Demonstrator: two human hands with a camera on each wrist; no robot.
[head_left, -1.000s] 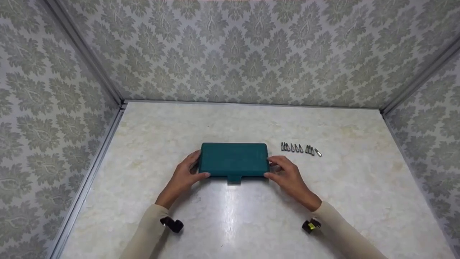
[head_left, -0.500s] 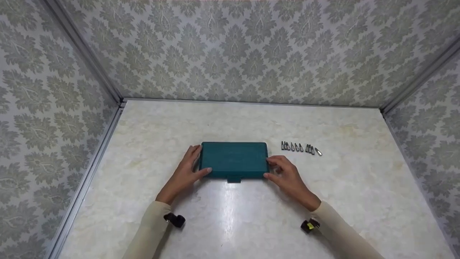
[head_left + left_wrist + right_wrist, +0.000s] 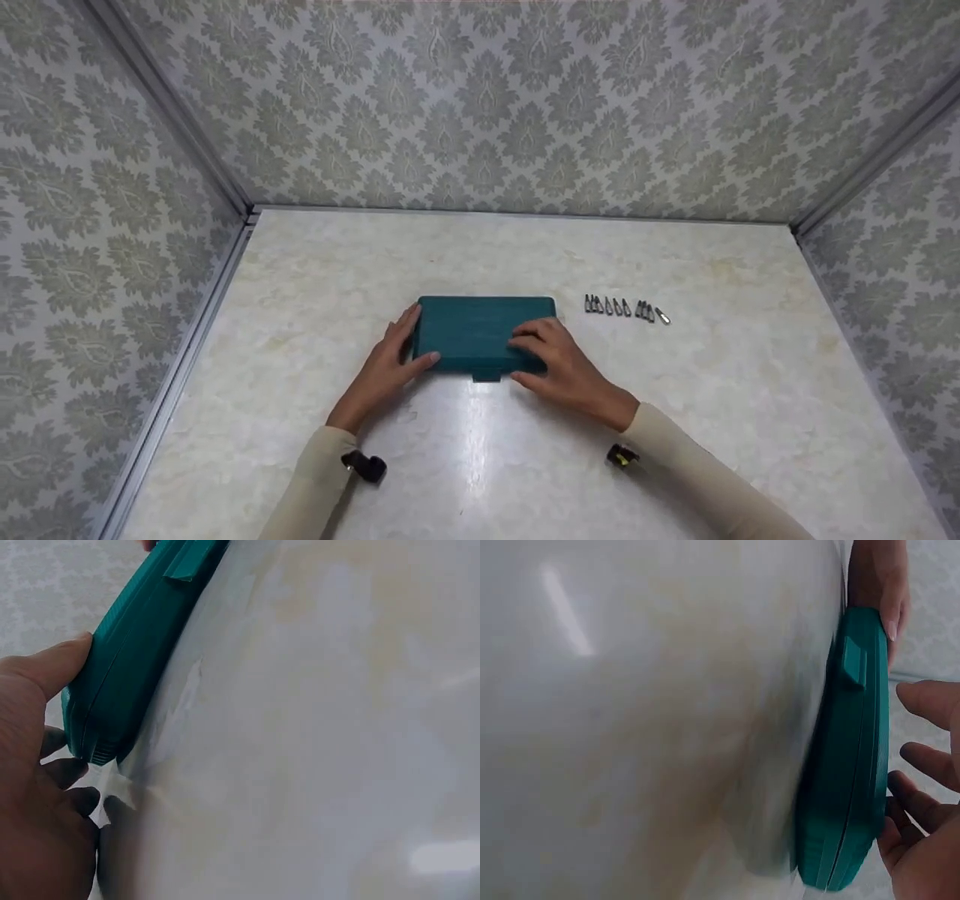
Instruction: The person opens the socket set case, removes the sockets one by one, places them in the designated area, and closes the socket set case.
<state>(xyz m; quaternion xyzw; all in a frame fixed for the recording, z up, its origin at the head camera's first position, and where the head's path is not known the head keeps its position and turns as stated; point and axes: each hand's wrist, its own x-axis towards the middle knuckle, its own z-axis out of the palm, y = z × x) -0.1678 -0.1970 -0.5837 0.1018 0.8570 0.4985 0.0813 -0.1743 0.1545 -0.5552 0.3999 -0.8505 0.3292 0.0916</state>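
A closed teal plastic case (image 3: 465,330) lies flat on the table, its latch tab (image 3: 487,375) facing the person. My left hand (image 3: 384,369) holds the case's left end, thumb on the front top edge and fingers along the side. In the left wrist view that thumb (image 3: 67,664) presses the lid edge, with the fingers bent around the end. Over the case's right part hovers my right hand (image 3: 566,371), fingers spread and loosely bent, thumb near the front edge beside the latch. The right wrist view shows its index finger (image 3: 930,761) apart from the case.
Right of the case, several small pointed metal pieces (image 3: 617,306) lie in a row on the marbled white table (image 3: 712,405). Patterned wall panels (image 3: 487,112) with metal edging enclose the back and both sides.
My right hand has left the case's right end and moved left, over the lid toward the latch. The left hand keeps its place, its thumb slightly higher on the lid. The case stays closed.
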